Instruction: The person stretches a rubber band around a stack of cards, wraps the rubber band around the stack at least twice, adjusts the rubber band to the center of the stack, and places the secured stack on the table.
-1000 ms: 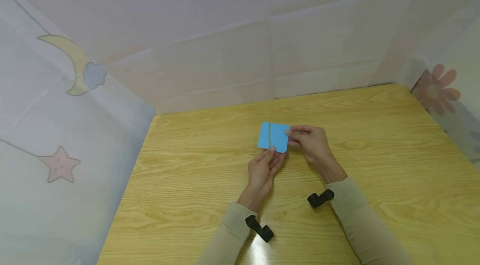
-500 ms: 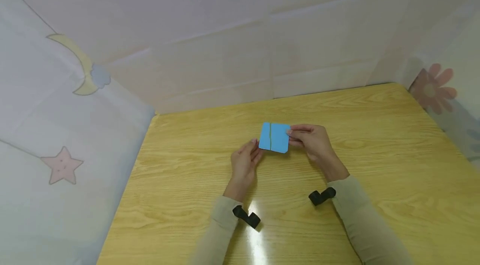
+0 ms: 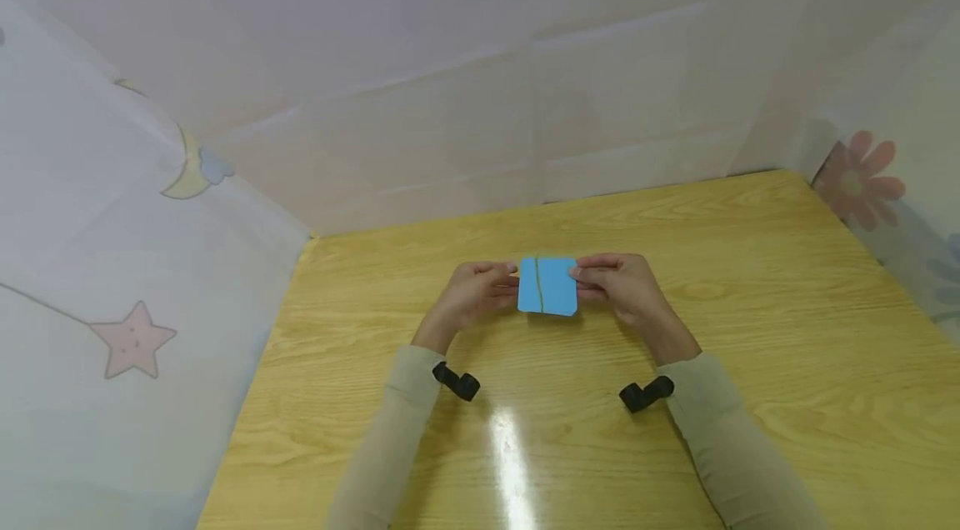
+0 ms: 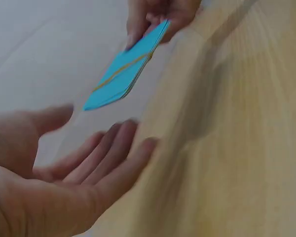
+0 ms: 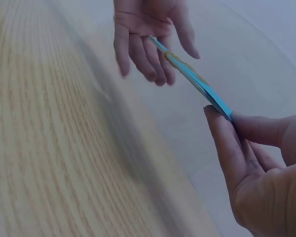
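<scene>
A thin stack of blue cards (image 3: 557, 287) with rounded corners is held above the table, a yellowish rubber band (image 3: 539, 287) round it left of its middle. My right hand (image 3: 621, 287) pinches its right edge between thumb and fingers, as the right wrist view of the stack (image 5: 200, 85) also shows. At the other side my left hand (image 3: 476, 292) is beside the stack's left edge. In the left wrist view the left hand (image 4: 74, 173) has its thumb and fingers spread, with a gap between them and the cards (image 4: 123, 71).
Below lies a wood-grain table (image 3: 600, 447). A pale cloth backdrop (image 3: 420, 113) stands behind it and at both sides, printed with a star (image 3: 133, 340), a moon and a flower (image 3: 858, 180). Black cameras (image 3: 456, 382) sit on both wrists.
My left hand has let go of the stack's lower edge and moved left, round to its left side. My right hand keeps its hold, with the stack almost in place.
</scene>
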The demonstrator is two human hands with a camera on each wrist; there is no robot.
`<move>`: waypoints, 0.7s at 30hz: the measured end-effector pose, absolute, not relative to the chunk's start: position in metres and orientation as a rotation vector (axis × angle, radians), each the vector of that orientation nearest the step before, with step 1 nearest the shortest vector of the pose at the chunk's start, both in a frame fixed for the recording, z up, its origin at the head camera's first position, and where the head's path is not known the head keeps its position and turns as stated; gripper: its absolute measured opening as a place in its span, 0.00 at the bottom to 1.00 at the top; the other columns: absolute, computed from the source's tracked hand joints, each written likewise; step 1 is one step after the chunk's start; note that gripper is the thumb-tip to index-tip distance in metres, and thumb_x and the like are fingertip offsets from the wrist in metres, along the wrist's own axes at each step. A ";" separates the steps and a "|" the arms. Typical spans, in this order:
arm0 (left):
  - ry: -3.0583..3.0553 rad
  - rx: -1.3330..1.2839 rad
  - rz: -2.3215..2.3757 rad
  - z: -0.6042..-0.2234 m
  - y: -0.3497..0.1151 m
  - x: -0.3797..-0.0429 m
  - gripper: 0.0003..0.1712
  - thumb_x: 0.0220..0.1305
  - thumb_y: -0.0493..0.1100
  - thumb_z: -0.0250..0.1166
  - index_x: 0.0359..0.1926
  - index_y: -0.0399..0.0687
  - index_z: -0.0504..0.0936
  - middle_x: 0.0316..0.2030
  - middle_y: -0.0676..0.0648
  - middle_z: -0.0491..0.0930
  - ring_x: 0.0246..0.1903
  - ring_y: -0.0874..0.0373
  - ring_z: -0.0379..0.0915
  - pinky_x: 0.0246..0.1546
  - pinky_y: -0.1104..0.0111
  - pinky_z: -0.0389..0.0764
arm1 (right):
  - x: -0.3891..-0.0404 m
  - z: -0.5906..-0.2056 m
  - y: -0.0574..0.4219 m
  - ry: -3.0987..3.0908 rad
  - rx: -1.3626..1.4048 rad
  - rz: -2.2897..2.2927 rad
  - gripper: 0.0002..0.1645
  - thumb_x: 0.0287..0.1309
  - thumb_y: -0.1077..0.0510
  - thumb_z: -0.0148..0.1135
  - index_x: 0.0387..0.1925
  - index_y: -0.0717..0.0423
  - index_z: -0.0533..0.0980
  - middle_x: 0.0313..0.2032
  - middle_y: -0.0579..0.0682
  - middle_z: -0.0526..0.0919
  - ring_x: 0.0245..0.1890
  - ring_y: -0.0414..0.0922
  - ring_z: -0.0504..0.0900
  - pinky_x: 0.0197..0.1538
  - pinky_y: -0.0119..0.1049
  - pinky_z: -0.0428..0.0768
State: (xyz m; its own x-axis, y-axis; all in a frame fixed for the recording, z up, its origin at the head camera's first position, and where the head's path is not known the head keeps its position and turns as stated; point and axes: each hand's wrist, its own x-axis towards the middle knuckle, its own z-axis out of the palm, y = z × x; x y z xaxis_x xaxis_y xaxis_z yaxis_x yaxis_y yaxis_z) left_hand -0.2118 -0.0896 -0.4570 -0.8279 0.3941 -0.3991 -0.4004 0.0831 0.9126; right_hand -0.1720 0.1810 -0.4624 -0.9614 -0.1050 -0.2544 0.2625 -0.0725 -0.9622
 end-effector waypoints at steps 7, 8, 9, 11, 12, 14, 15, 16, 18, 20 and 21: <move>1.887 0.269 1.453 -0.435 -0.088 -0.243 0.22 0.78 0.47 0.62 0.62 0.35 0.82 0.54 0.34 0.86 0.51 0.45 0.88 0.58 0.48 0.87 | -0.173 -0.461 0.180 1.963 0.132 -2.106 0.27 0.72 0.62 0.65 0.63 0.78 0.73 0.38 0.44 0.89 0.36 0.37 0.92 0.54 0.42 0.89; 1.891 0.292 1.436 -0.433 -0.088 -0.246 0.22 0.78 0.47 0.62 0.61 0.35 0.83 0.53 0.34 0.87 0.50 0.45 0.89 0.58 0.47 0.86 | -0.173 -0.460 0.180 1.961 0.129 -2.104 0.27 0.72 0.62 0.66 0.63 0.78 0.73 0.39 0.45 0.89 0.36 0.37 0.92 0.54 0.42 0.89; 1.894 0.305 1.420 -0.431 -0.087 -0.249 0.22 0.78 0.47 0.63 0.61 0.35 0.83 0.52 0.34 0.88 0.49 0.45 0.89 0.58 0.45 0.86 | -0.174 -0.460 0.180 1.960 0.131 -2.101 0.27 0.72 0.62 0.66 0.63 0.78 0.73 0.39 0.45 0.89 0.36 0.38 0.92 0.54 0.42 0.89; 1.893 0.313 1.400 -0.429 -0.086 -0.254 0.21 0.78 0.46 0.63 0.61 0.35 0.84 0.52 0.34 0.88 0.48 0.46 0.90 0.59 0.45 0.85 | -0.174 -0.460 0.180 1.954 0.130 -2.098 0.27 0.72 0.62 0.66 0.63 0.78 0.73 0.39 0.45 0.88 0.36 0.38 0.92 0.53 0.41 0.90; 1.886 0.312 1.391 -0.429 -0.085 -0.257 0.21 0.78 0.46 0.63 0.61 0.35 0.84 0.52 0.34 0.88 0.48 0.47 0.90 0.60 0.45 0.85 | -0.174 -0.461 0.181 1.951 0.129 -2.098 0.27 0.72 0.62 0.66 0.63 0.78 0.73 0.39 0.46 0.88 0.36 0.38 0.92 0.53 0.41 0.90; 1.872 0.314 1.373 -0.429 -0.083 -0.263 0.21 0.79 0.45 0.62 0.63 0.35 0.83 0.55 0.35 0.87 0.47 0.48 0.90 0.60 0.47 0.86 | -0.174 -0.462 0.181 1.947 0.130 -2.095 0.26 0.72 0.62 0.66 0.62 0.79 0.73 0.38 0.46 0.88 0.36 0.38 0.92 0.52 0.40 0.90; 1.862 0.319 1.361 -0.429 -0.083 -0.266 0.21 0.79 0.44 0.61 0.64 0.36 0.82 0.57 0.36 0.86 0.48 0.49 0.89 0.60 0.49 0.86 | -0.174 -0.462 0.181 1.948 0.131 -2.092 0.26 0.72 0.62 0.65 0.62 0.79 0.73 0.38 0.45 0.88 0.36 0.38 0.92 0.52 0.40 0.90; 1.852 0.327 1.344 -0.429 -0.082 -0.269 0.21 0.80 0.44 0.61 0.64 0.36 0.82 0.58 0.36 0.86 0.48 0.50 0.89 0.60 0.49 0.86 | -0.175 -0.462 0.181 1.947 0.134 -2.090 0.26 0.72 0.63 0.65 0.62 0.79 0.73 0.38 0.45 0.88 0.36 0.38 0.92 0.51 0.40 0.90; 1.838 0.343 1.295 -0.429 -0.080 -0.274 0.21 0.80 0.45 0.61 0.64 0.37 0.83 0.58 0.38 0.85 0.48 0.50 0.89 0.58 0.51 0.87 | -0.175 -0.463 0.181 1.940 0.138 -2.087 0.26 0.72 0.63 0.65 0.62 0.79 0.73 0.37 0.45 0.88 0.36 0.38 0.92 0.52 0.40 0.90; 1.833 0.359 1.228 -0.428 -0.078 -0.280 0.20 0.79 0.45 0.62 0.60 0.37 0.85 0.55 0.40 0.87 0.47 0.49 0.90 0.57 0.51 0.88 | -0.176 -0.463 0.181 1.933 0.138 -2.085 0.26 0.72 0.62 0.66 0.62 0.78 0.73 0.37 0.44 0.88 0.36 0.37 0.92 0.52 0.40 0.90; 1.833 0.362 1.193 -0.428 -0.078 -0.282 0.18 0.78 0.46 0.63 0.58 0.38 0.87 0.51 0.39 0.89 0.46 0.48 0.90 0.56 0.51 0.88 | -0.176 -0.464 0.180 1.930 0.138 -2.084 0.27 0.71 0.62 0.66 0.63 0.78 0.73 0.37 0.45 0.89 0.36 0.37 0.92 0.52 0.40 0.90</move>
State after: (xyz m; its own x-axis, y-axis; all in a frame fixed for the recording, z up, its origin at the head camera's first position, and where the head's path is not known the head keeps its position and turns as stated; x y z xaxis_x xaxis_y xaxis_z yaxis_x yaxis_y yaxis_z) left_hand -0.2822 -0.0779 -0.4281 -0.5590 0.6463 -0.5194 -0.2135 0.4931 0.8434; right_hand -0.1760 0.1803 -0.4636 -0.9514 -0.1507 -0.2685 0.2793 -0.0548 -0.9587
